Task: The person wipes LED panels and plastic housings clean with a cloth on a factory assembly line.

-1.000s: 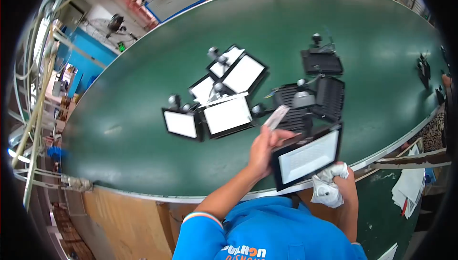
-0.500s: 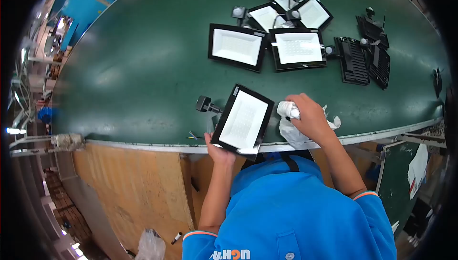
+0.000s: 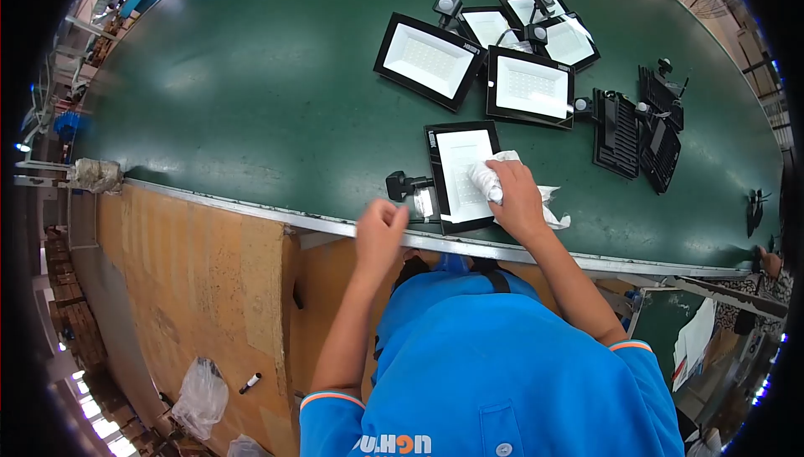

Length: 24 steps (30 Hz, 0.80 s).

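A floodlight (image 3: 456,155) with a black frame and white panel lies face up near the table's front edge. Its black sensor head (image 3: 402,185) sticks out to the left. My right hand (image 3: 519,206) is closed round a bunched white cloth (image 3: 486,182), which rests on the right part of the panel. At the table edge, left of the floodlight, my left hand (image 3: 382,235) is off the frame with its fingers curled in. It is slightly blurred, and whatever may be between the fingers is hidden. A short dark cable (image 3: 425,221) lies close to it.
Several floodlights (image 3: 530,84) lie face up in a cluster farther back. To their right, several more (image 3: 615,134) show their ribbed black backs. A small dark object (image 3: 756,210) lies at the far right. The table's metal edge (image 3: 335,227) runs in front of me.
The floodlight has gone from tilted in my left hand to lying on the table. My left hand has let go of its frame. The white cloth in my right hand has come onto the panel.
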### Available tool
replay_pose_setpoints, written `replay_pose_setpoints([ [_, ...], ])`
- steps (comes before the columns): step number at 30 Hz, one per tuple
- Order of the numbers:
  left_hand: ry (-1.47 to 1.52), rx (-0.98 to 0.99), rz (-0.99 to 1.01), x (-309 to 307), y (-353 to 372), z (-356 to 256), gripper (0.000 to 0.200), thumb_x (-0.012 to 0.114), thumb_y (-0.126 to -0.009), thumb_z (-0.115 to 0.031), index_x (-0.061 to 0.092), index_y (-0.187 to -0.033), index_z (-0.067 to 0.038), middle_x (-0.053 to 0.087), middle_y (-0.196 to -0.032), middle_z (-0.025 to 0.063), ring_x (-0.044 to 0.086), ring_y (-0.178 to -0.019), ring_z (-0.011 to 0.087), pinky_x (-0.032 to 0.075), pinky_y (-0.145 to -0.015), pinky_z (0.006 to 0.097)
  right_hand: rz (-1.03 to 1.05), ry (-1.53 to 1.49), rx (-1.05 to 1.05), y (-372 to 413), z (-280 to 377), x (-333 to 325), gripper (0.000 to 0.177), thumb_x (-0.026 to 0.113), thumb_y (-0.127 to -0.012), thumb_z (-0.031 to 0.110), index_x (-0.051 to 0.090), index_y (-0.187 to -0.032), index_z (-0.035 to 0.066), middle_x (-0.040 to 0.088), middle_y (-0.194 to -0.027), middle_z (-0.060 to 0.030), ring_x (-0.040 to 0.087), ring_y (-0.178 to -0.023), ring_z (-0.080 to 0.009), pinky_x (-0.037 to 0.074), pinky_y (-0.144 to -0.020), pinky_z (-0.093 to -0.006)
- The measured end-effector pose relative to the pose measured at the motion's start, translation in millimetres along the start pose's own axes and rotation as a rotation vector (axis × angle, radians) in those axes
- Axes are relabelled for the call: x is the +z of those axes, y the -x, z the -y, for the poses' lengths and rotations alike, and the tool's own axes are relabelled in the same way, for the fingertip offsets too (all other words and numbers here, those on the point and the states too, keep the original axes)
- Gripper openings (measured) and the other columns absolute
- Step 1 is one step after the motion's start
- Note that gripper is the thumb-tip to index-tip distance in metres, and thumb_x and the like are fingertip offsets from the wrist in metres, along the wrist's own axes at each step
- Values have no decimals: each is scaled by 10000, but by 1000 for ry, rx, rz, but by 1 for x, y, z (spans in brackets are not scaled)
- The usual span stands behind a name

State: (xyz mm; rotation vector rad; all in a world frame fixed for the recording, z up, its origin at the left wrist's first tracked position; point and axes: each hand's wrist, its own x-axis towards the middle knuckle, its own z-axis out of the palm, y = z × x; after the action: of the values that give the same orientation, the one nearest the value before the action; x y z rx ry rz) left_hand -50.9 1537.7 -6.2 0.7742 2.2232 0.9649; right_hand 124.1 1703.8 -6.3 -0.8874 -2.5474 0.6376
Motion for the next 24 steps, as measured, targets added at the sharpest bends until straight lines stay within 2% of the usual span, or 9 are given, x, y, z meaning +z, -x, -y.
replay_pose_setpoints([
  [1,-182,182,-199,-5,-8,7,281,694,-734,-154,543,-928,-17,549,-707,81,568,-646,204,492,-609,309,-32,6,-31,1,-4,4,526,668,-593,17,524,-1098,57,519,-979,-129,490,-925,-321,425,-810,-388],
  [5,-27,451,-212,0,-51,14,416,746,-657,-129,552,-1010,-23,531,-737,94,561,-765,239,475,-743,309,-48,-3,-26,2,-9,5,523,669,-585,23,527,-1087,61,519,-983,-127,489,-927,-323,427,-808,-385],
  [8,-270,530,69,-2,-75,16,492,762,-642,-128,544,-1070,-22,554,-837,106,567,-700,211,491,-677,279,-33,-41,-29,4,-13,2,517,669,-582,26,531,-1077,72,519,-981,-121,486,-930,-324,427,-809,-384],
  [10,98,-22,530,-13,-80,4,473,770,-643,-127,549,-1051,-34,558,-969,111,567,-656,162,496,-600,257,-37,-128,-9,4,-14,2,498,634,-587,-1,527,-1069,67,530,-974,-126,492,-935,-341,412,-830,-395],
  [11,321,-204,557,-18,-78,0,360,720,-698,-84,537,-1005,-41,565,-979,115,548,-610,115,467,-513,228,-65,-132,-18,5,-17,5,487,635,-587,-1,530,-1059,66,532,-962,-125,496,-932,-340,411,-836,-392],
  [14,735,-206,550,-7,-64,-4,258,656,-752,-54,519,-970,-48,591,-820,99,520,-561,109,434,-468,224,-103,-205,-6,7,-22,6,479,637,-589,-2,532,-1051,68,534,-952,-125,499,-935,-337,408,-844,-386],
  [18,1167,-187,537,3,-43,-8,305,474,-908,-391,507,-911,-88,572,-742,124,477,-466,118,352,-399,216,-129,-278,54,10,-28,9,468,637,-591,-2,537,-1043,70,531,-961,-127,498,-942,-339,405,-853,-389],
  [19,1090,-217,405,10,-40,-6,433,397,-902,-511,515,-911,-95,549,-679,109,450,-430,118,327,-382,214,-120,-245,20,12,-26,9,467,637,-592,-1,537,-1043,71,529,-968,-128,497,-944,-342,404,-855,-392],
  [24,1106,-312,284,22,-48,17,480,436,-868,-549,544,-915,-84,484,-584,57,430,-429,125,324,-380,234,-93,-190,-24,8,-21,9,496,644,-576,-5,536,-1053,76,527,-986,-122,494,-943,-343,407,-846,-389],
])
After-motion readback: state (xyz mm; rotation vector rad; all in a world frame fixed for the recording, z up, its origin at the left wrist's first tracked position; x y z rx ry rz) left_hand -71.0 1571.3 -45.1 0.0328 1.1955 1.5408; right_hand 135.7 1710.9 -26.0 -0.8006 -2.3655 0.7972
